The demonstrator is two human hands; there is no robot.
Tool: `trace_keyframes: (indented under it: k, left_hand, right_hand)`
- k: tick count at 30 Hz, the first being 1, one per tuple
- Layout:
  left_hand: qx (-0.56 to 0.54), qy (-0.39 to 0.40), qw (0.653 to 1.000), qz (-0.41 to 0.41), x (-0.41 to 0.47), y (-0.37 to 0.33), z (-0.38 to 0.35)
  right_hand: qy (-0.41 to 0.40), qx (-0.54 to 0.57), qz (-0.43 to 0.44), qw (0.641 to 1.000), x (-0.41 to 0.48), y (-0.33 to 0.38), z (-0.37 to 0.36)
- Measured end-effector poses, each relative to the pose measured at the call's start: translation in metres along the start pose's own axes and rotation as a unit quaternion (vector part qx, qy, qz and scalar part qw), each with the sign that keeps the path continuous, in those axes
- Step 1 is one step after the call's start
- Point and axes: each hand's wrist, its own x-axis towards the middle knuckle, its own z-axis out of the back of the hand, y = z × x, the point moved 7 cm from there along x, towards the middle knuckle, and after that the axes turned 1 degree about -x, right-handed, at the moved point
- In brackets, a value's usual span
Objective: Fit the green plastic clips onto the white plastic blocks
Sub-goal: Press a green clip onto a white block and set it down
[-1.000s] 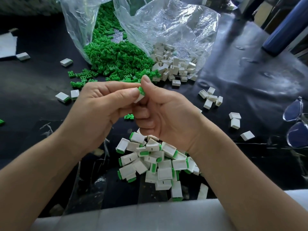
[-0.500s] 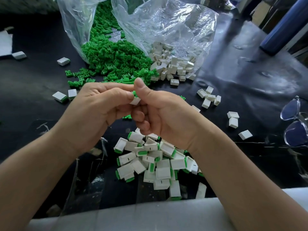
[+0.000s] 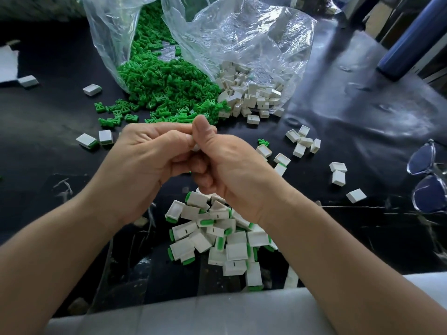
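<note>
My left hand (image 3: 147, 163) and my right hand (image 3: 232, 170) meet fingertip to fingertip above the table, both pinching one small white block (image 3: 196, 147) of which only a sliver shows between them. My right thumb presses down on its top; any green clip on it is hidden. Below my wrists lies a pile of white blocks with green clips fitted (image 3: 217, 233). Behind my hands a clear bag (image 3: 113, 44) spills loose green clips (image 3: 164, 88), and a second clear bag (image 3: 254, 39) spills bare white blocks (image 3: 251, 93).
Loose white blocks lie scattered to the right (image 3: 302, 141) and left (image 3: 96, 140) on the black table (image 3: 362, 117). Clear-framed glasses (image 3: 428, 175) sit at the right edge. A blue cylinder (image 3: 411, 39) stands at the back right. A pale surface (image 3: 217, 310) runs along the near edge.
The green clip visible at the block's top a second ago is now hidden under my right thumb. Both hands have closed tighter together around the block.
</note>
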Motion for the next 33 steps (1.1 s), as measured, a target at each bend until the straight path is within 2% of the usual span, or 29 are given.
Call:
trace_keyframes:
  k: [4,9,13,17,21,24,28,31,33]
  left_hand:
    - [-0.002,-0.003,1.0,-0.016,-0.002,-0.004,-0.005]
    - [-0.019,-0.012,0.999,-0.026,-0.005,-0.006,-0.009]
    - [-0.041,-0.022,0.999,-0.026,-0.005,-0.008,-0.009]
    - [-0.037,-0.014,0.999,-0.017,-0.002,-0.004,-0.007]
    - [-0.012,-0.048,0.999,-0.014,0.003,0.0,0.006]
    - [0.084,-0.062,0.992,-0.064,0.0,-0.01,0.011]
    - [0.249,0.017,0.967,-0.056,-0.008,-0.002,-0.006]
    - [0.32,0.042,0.946,-0.022,-0.009,0.011,-0.01]
    - [0.348,0.034,0.936,-0.031,-0.01,0.01,-0.011]
  right_hand:
    - [-0.026,0.012,0.024,0.999,-0.001,0.001,0.0]
    - [-0.074,-0.048,0.031,0.996,0.0,-0.003,0.001]
    - [-0.066,-0.045,0.044,0.996,0.0,-0.001,0.002]
    - [-0.018,-0.025,0.035,0.999,-0.001,0.006,0.004]
    - [-0.047,-0.2,0.009,0.979,-0.001,0.01,0.023]
    - [-0.101,-0.256,0.021,0.961,-0.007,0.022,0.045]
    - [-0.194,-0.214,0.049,0.956,-0.014,0.038,0.079]
    - [-0.212,-0.261,0.042,0.941,-0.018,0.037,0.083]
    - [-0.204,-0.301,0.026,0.931,-0.018,0.034,0.079]
